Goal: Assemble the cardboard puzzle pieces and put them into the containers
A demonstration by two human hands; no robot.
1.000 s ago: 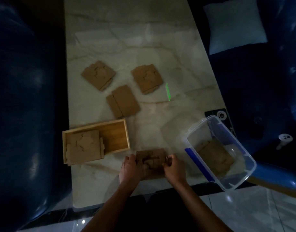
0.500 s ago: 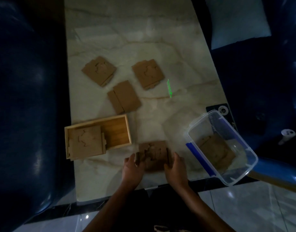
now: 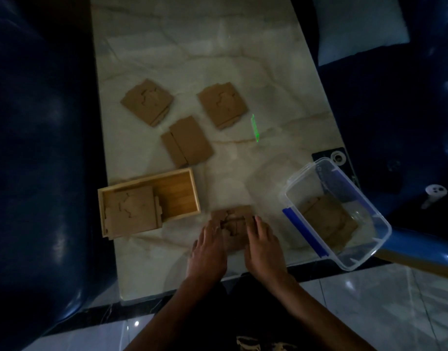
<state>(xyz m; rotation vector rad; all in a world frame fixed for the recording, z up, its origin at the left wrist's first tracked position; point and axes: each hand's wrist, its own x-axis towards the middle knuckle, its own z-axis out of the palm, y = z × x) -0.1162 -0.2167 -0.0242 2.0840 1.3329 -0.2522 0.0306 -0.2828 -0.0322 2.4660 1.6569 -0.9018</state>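
Marble table (image 3: 218,46): puzzle (image 3: 234,221) between hands.

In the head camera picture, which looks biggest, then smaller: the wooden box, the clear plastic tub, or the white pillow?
1. Clear plastic tub, biggest.
2. Wooden box and white pillow look about alike; the pillow is cut off at the picture's edge and lies farther away, so I can't rank them.

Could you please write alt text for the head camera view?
Both hands, left hand and right hand, press on a cardboard puzzle on a marble table, between a wooden box and a clear plastic container, each holding cardboard pieces. Three more cardboard puzzles lie farther away.
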